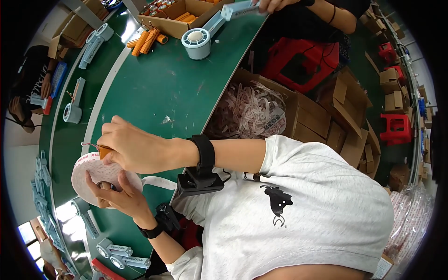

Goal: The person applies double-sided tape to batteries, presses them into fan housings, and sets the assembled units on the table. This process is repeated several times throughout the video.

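My right hand (pixel 128 145), back upward, is closed around an orange cylindrical battery (pixel 104 151). Most of the battery is hidden by the fingers; thin wires stick out past it. Just below, my left hand (pixel 116 192) grips a wide roll of white tape (pixel 81 179), with some fingers at its core and the thumb and index finger against its side face. The battery is close to the roll's upper edge; whether they touch I cannot tell. A loose strip of tape (pixel 158 182) trails from the roll toward my right wrist.
Orange batteries (pixel 147 41) lie by a cardboard box (pixel 175 25) on the green table (pixel 154 88). A pale blue handheld fan (pixel 196 44) stands there; more fans (pixel 119 254) lie near my left arm. Waste strips (pixel 252 109) fill a box beside the table. A co-worker's hand (pixel 275 4) holds a fan part.
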The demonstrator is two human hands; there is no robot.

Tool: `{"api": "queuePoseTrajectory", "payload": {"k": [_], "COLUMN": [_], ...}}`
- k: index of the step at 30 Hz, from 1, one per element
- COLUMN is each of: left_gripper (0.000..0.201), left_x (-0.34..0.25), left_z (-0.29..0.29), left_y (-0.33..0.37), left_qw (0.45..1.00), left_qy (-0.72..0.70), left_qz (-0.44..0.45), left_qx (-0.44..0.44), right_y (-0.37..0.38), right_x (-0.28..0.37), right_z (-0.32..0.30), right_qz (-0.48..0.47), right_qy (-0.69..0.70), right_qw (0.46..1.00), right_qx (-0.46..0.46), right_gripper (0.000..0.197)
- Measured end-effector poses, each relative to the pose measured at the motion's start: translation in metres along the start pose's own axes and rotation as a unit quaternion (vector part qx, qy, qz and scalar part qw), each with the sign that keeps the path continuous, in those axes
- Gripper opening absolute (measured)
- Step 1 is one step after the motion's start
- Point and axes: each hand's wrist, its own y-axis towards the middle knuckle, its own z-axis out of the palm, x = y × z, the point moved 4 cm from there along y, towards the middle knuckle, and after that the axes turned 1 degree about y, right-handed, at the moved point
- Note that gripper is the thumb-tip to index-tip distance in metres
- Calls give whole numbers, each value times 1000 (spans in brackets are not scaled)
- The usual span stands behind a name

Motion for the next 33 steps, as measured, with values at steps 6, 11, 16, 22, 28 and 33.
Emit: {"api": "queuePoseTrajectory", "payload": {"k": [6,11,16,22,28,33], "left_gripper": [50,46,44,37,32,32], "left_x": [-3,-11,-13,45,91,-3], "left_z": [-11,16,16,-5,-31,39], "left_y": [6,11,2,-45,2,152], "left_qw": [992,988,948,971,935,925], "left_qy": [60,128,291,176,270,70], "left_qz": [-109,-79,-62,-34,101,287], "left_qx": [-33,23,112,155,206,238], "right_y": [7,11,18,93,69,67], "right_x": [-19,-43,-70,-99,-115,-141], "right_z": [0,23,47,-33,-60,-56], "right_qz": [200,230,289,188,254,284], "right_qy": [312,442,357,462,437,514], "right_qw": [923,845,855,778,852,803], "right_qx": [-107,-195,-240,-382,-137,-100], "right_gripper": [12,15,14,17,24,23]}}
